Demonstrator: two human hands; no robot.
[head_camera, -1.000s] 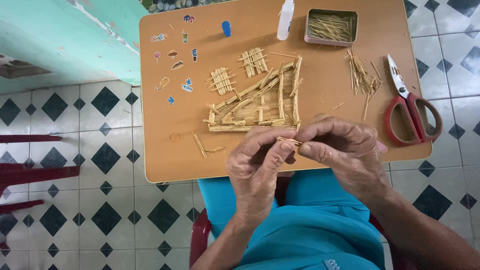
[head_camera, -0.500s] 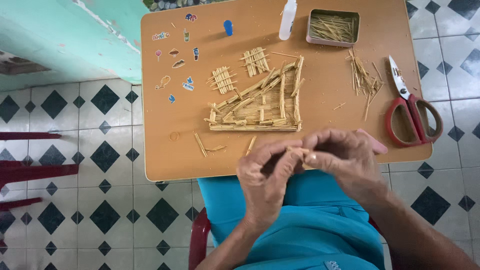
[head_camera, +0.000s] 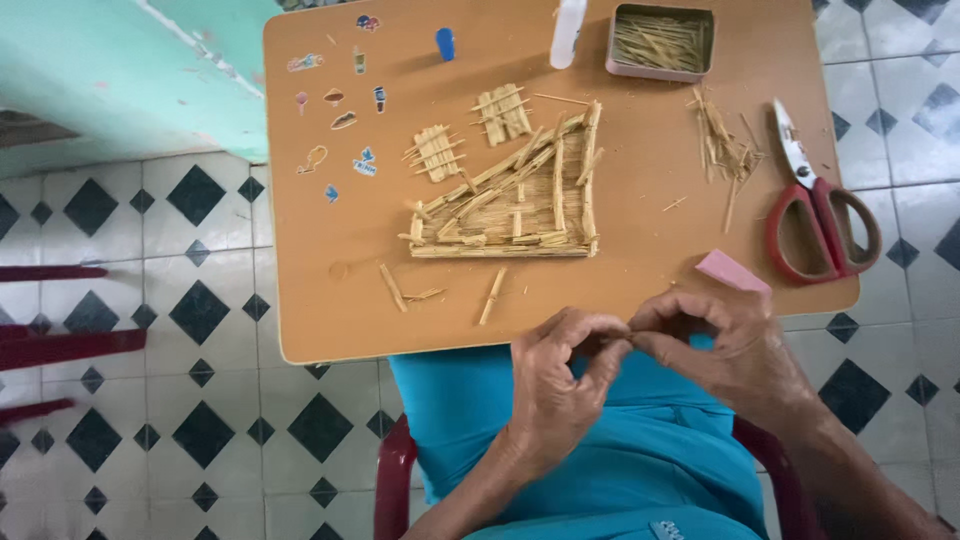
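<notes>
Head view: left hand (head_camera: 560, 385) and right hand (head_camera: 725, 350) meet just off the table's (head_camera: 330, 300) near edge, fingertips pinching a thin stick, barely visible. The stick frame (head_camera: 515, 205) lies mid-table. Fitting that stick calls for steady placing.

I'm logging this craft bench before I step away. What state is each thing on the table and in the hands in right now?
left hand: fingertips pinched against the right hand's, over the lap.
right hand: pinching too; whatever they pinch is too small to tell.
stick frame: lying flat, partly built.
tin: open, holding thin sticks.
scissors: shut, lying flat.
white bottle: at the table's far edge, its top cut off by the picture.
pink block: flat by the table's near edge.
</notes>
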